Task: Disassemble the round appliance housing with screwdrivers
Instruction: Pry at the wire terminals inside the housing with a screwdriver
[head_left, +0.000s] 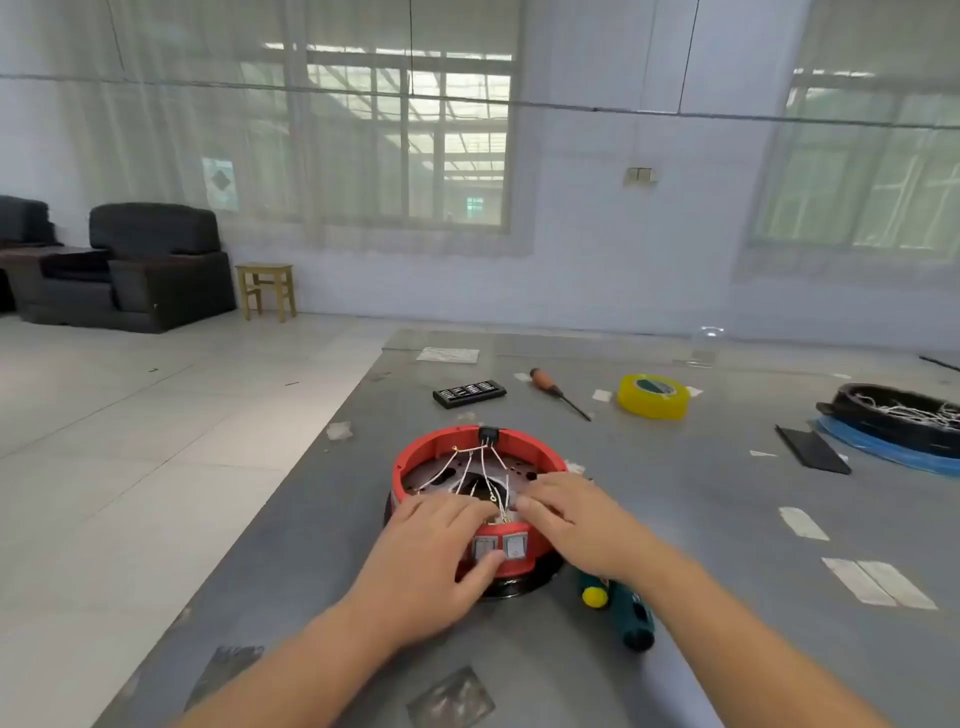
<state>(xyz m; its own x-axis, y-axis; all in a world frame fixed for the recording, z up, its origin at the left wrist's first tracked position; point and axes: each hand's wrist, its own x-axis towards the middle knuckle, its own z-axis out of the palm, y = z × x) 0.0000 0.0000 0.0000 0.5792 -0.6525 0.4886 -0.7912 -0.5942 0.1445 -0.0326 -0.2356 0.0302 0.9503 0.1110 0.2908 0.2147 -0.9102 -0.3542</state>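
Note:
The round red housing (431, 452) lies open-side up on the grey table, white wires strung across its inside, two rocker switches on its near wall. My left hand (441, 551) grips that near wall, fingers over the rim and thumb pressed just under the switches. My right hand (566, 514) lies on the rim's right side, its fingertips curled in at the wires; whether they pinch a wire is hidden. A teal screwdriver with a yellow cap (621, 610) lies under my right wrist. An orange-handled screwdriver (556, 391) lies farther back.
A black bit case (469, 393) and a yellow tape roll (653, 396) lie beyond the housing. A black round part full of wires on a blue ring (904, 423) and a black plate (811, 449) are at the right. The table's left edge runs diagonally.

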